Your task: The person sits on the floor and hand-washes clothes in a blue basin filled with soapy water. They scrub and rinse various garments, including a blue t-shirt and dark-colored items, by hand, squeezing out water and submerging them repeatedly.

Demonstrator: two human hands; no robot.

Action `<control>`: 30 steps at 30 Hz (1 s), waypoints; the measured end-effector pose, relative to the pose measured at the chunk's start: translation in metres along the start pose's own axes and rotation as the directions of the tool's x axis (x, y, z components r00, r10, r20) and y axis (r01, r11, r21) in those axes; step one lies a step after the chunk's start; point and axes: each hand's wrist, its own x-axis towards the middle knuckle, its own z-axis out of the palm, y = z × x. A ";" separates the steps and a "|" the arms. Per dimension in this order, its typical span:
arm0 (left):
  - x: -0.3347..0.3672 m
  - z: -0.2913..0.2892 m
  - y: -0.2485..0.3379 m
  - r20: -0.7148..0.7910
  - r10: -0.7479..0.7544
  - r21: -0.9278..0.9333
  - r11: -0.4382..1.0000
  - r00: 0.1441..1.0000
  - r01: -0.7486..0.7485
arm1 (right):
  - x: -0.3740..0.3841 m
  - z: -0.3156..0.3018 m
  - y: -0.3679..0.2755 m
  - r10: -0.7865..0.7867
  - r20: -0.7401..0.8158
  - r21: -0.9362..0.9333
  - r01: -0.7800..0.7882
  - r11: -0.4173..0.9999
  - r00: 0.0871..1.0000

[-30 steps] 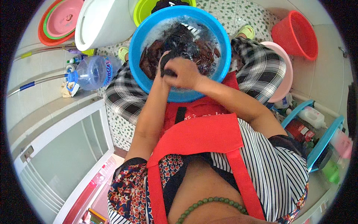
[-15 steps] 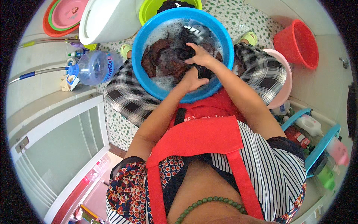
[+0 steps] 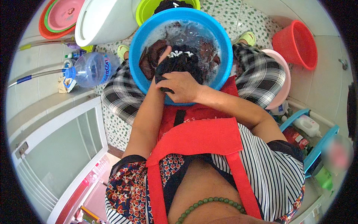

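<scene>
A large blue basin (image 3: pixel 228 56) between my knees holds soapy water with dark clothes in it. Near its front side, my right hand (image 3: pixel 181 86) has its fingers closed on a wet black garment (image 3: pixel 182 63) with white lettering. My left hand (image 3: pixel 164 54) is at the garment's left edge, gripping it. Black cloth covers most of that hand, and a single digit shows. The right hand crosses over the left wrist. Dark brown cloth (image 3: pixel 148 56) floats at the left of the basin, and more brown cloth (image 3: pixel 209 52) lies on the right under suds.
Behind the basin stands a lime-green basin (image 3: pixel 141 13) with black cloth. A white tub (image 3: pixel 106 22) and clear water jug (image 3: pixel 91 70) are at left. A red bucket (image 3: pixel 294 44), pink basin (image 3: pixel 285 87) and blue rack (image 3: pixel 309 143) of bottles stand right.
The black garment has been drawn toward me and to the left, its lettering now nearer the basin's middle. My right hand came down across my left wrist; the left hand moved left and forward.
</scene>
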 end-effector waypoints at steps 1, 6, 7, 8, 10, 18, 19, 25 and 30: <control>0.002 -0.006 -0.005 -0.031 0.019 -0.010 1.000 0.999 -0.019 | -0.003 0.007 0.003 -0.001 -0.002 -0.023 0.001 1.000 1.000; 0.005 -0.028 -0.042 -0.394 0.156 0.038 0.987 0.906 -0.154 | 0.012 0.022 0.092 0.350 -0.289 -0.052 -0.380 0.924 0.891; 0.005 -0.017 -0.040 -0.458 0.134 0.049 0.991 0.879 -0.125 | 0.014 0.016 0.114 0.436 -0.327 -0.040 -0.473 0.880 0.838; 0.005 -0.004 -0.037 -0.518 0.109 0.055 0.994 0.849 -0.094 | 0.015 0.007 0.133 0.512 -0.372 -0.024 -0.559 0.829 0.775; 0.001 0.019 -0.024 -0.546 0.137 0.294 0.955 0.827 0.035 | 0.005 -0.006 0.150 0.574 -0.367 -0.091 -0.642 0.761 0.732; -0.012 -0.028 -0.021 -0.016 0.594 0.814 -0.459 0.804 0.355 | -0.015 -0.004 0.161 0.235 -0.465 -0.265 -0.387 0.883 0.854; -0.008 -0.023 -0.028 0.044 0.543 0.710 -0.607 0.839 0.356 | -0.017 0.000 0.158 0.314 -0.363 -0.322 -0.434 0.841 0.877; 0.014 -0.091 -0.054 0.090 0.395 0.666 -0.707 0.914 0.240 | -0.025 0.034 0.182 0.506 -0.095 -0.472 -0.487 0.735 0.857; 0.070 -0.154 -0.049 -0.284 -0.111 0.730 -0.669 0.952 0.140 | -0.020 0.063 0.258 0.672 0.109 -0.530 -0.529 0.663 0.732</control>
